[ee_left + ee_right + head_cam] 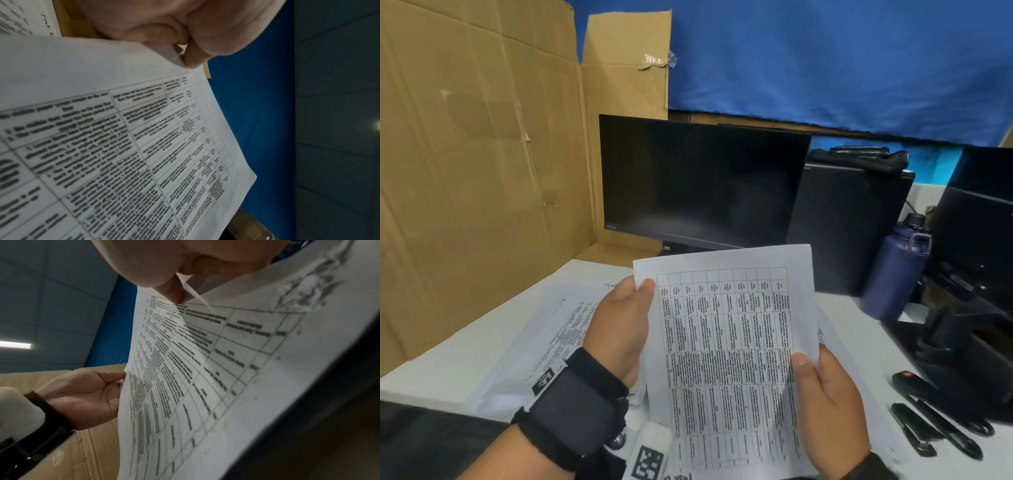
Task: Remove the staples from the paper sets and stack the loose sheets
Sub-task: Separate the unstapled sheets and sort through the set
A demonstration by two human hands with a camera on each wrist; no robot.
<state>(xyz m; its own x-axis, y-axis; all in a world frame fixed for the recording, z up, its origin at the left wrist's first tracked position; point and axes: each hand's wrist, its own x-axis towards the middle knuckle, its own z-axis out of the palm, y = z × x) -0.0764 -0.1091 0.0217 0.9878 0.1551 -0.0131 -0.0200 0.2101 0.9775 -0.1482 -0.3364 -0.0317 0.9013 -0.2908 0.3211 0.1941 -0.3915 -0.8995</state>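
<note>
Sheet held up off the desk, both hands.
Left hand (619, 329) pinches sheet (729, 342) at its left edge, right hand (828, 407) at the right, likely squaring it for the pile (558, 329) lying below.

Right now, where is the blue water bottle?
In the head view, the blue water bottle stands on the right of the desk, beside the black monitor.

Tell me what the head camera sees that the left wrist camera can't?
Only the head view shows the monitor, the bottle, the black tools on the desk, and the right hand. Only the left wrist view shows the left fingers pinching a sheet corner up close. Both show the sheet, the left hand and the cardboard.
</note>
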